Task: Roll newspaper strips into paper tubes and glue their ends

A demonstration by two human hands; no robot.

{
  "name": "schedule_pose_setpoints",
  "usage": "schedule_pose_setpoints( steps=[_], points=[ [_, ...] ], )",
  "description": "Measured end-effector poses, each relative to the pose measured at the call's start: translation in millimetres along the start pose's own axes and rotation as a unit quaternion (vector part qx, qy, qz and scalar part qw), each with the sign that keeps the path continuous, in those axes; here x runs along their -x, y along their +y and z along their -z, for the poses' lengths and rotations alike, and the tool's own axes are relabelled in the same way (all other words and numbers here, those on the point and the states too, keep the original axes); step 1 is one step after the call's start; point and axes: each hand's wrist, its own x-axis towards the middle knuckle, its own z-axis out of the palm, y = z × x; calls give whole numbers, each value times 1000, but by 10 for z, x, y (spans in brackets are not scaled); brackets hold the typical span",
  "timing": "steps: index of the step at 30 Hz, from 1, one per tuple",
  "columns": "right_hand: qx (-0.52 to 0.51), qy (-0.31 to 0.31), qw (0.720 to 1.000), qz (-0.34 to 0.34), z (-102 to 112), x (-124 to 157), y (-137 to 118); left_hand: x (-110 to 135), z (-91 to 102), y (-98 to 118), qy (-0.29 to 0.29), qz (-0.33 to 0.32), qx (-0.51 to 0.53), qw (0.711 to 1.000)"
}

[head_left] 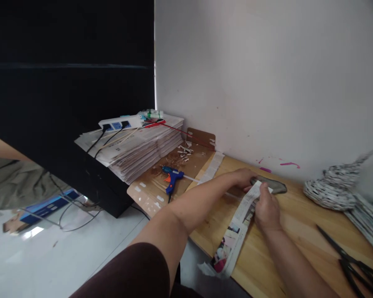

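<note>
A long strip of newspaper (pixel 238 225) slants across the wooden tabletop, its lower end hanging over the front edge. My right hand (pixel 268 209) is closed on the strip's upper part, thumb on top. On the strip's other side my left hand (pixel 245 178) is closed at its upper left edge, with the fingertips partly hidden. Just behind both hands lies a flat, dark grey-green piece that looks like cloth (pixel 275 186). A pair of black scissors (pixel 345 254) rests at the right, apart from my right hand.
A blue glue gun (pixel 174 179) lies on brown cardboard (pixel 146 191) to the left. Behind it, a tall newspaper stack (pixel 143 153) carries a white power strip (pixel 119 123). A woven paper piece (pixel 332 188) stands at the right by the white wall (pixel 267 82).
</note>
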Motion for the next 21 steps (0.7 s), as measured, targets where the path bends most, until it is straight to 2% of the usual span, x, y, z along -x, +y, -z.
schedule_pose_setpoints(
  steps=[4,6,11,15,19,21],
  points=[
    [-4,-5,1000,11,-5,3,27,-17,43,72,-43,28,-52,997],
    [-13,-4,1000,7,-10,-2,70,-75,50,133,-41,30,-69,996],
    [-18,13,1000,10,-12,-36,193,-189,80,262,65,12,-84,994],
    [-20,-12,1000,0,0,-34,178,-246,172,324,141,18,-84,986],
    [-7,-36,999,-14,9,-4,88,-298,259,350,189,36,-75,978],
    [-8,-38,999,-13,12,5,65,-312,274,347,211,41,-37,976]
  ],
)
